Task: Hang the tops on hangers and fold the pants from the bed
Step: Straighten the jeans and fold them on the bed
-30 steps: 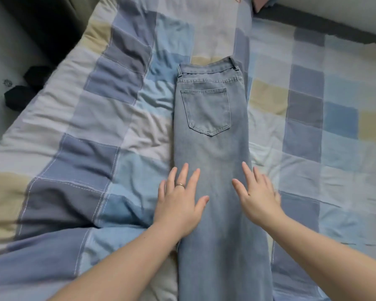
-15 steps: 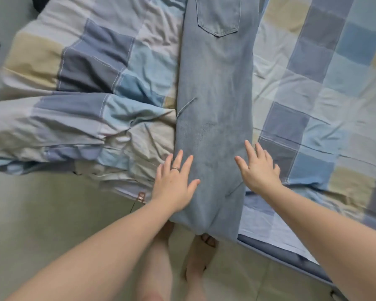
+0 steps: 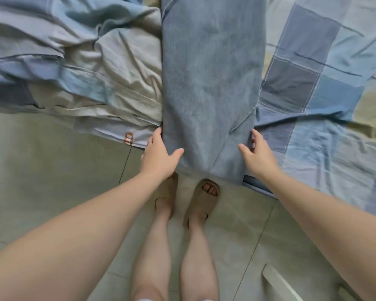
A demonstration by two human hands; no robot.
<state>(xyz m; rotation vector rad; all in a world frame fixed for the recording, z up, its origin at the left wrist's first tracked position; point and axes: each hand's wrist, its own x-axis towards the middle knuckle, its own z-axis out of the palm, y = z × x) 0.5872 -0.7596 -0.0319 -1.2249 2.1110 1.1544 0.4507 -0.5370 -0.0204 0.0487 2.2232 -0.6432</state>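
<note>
Light blue jeans lie lengthwise on the bed, folded leg over leg, and their hem end hangs over the near edge. My left hand holds the left edge of the legs near the hem, thumb on top of the denim and fingers behind the edge. At the right edge, my right hand has its thumb on the denim and its fingers tucked at the side. The waistband is out of view. No tops or hangers are in sight.
A patchwork bedspread covers the bed, and a crumpled quilt is bunched on the left. My feet in tan sandals stand on the pale tiled floor at the bed's edge. A white object lies at the bottom right.
Both hands slid down the jeans from the thighs to the hem end and moved from lying flat on the denim to its side edges. The view tilted down to the floor.
</note>
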